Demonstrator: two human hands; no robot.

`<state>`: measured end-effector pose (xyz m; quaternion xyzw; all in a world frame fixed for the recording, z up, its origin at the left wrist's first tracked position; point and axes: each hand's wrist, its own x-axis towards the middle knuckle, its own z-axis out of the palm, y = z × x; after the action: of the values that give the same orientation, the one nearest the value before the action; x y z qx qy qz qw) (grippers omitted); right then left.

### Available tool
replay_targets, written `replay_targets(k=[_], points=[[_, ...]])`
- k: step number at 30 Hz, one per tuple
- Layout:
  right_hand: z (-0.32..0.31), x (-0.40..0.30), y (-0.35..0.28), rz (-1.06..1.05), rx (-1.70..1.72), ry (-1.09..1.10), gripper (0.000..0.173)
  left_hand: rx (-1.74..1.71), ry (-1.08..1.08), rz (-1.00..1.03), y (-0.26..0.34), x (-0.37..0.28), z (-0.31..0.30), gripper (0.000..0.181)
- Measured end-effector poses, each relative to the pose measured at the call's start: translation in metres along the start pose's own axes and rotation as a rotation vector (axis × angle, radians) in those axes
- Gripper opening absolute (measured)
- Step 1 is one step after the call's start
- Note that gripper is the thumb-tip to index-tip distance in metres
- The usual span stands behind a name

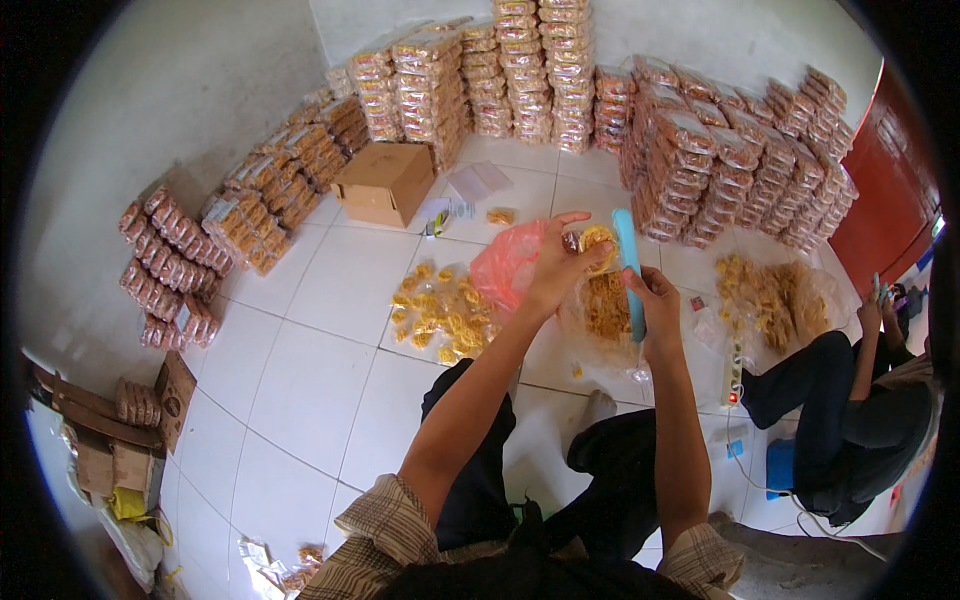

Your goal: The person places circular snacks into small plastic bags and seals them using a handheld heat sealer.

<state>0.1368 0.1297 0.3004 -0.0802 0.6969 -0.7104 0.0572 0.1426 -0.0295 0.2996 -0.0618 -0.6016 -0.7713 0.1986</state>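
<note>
My left hand (562, 262) holds a small clear plastic packet of yellow, coiled noodle-like snack (598, 246). Close to its right, my right hand (654, 300) grips a light blue handheld bag sealer (630, 270), held upright with its upper end beside the packet. Below my hands lies an open clear bag of loose orange-yellow snack (609, 307). A pink plastic bag (506, 262) sits behind my left forearm. Small filled packets (442, 311) are spread on the floor to the left.
Tall stacks of packed snacks (570, 75) line the walls. A cardboard box (386, 184) stands at the back. At right, a seated co-worker (847, 405) has another snack pile (765, 300) in front. A power strip (733, 375) with a white cable lies between us.
</note>
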Motion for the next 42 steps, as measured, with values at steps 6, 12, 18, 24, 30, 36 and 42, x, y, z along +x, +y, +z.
replay_targets(k=[6,12,18,24,30,36,42], points=[[-0.010,0.019,0.015,0.052,-0.026,0.044,0.047,0.074,0.035,-0.069,-0.008,0.006,-0.005,0.049],[-0.048,0.069,0.076,-0.092,-0.534,0.337,0.056,0.199,0.038,-0.203,-0.076,0.021,-0.104,0.056],[-0.053,0.081,0.172,-0.379,-1.178,-0.218,0.056,0.409,0.271,-0.275,-0.149,-0.042,-0.196,0.057],[0.021,0.046,0.288,0.022,-1.212,-0.455,0.052,0.496,0.324,-0.549,-0.208,-0.114,-0.227,0.050],[0.057,0.026,0.370,0.019,-1.141,-0.212,0.058,0.467,0.425,-0.578,-0.249,-0.132,-0.232,0.049],[0.073,0.031,0.363,-0.002,-1.007,-0.120,0.051,0.647,0.607,-0.439,-0.253,-0.101,-0.224,0.040],[0.099,0.038,0.345,-0.225,-0.939,-0.164,0.043,0.905,0.445,-0.325,-0.252,-0.081,-0.250,0.050]])
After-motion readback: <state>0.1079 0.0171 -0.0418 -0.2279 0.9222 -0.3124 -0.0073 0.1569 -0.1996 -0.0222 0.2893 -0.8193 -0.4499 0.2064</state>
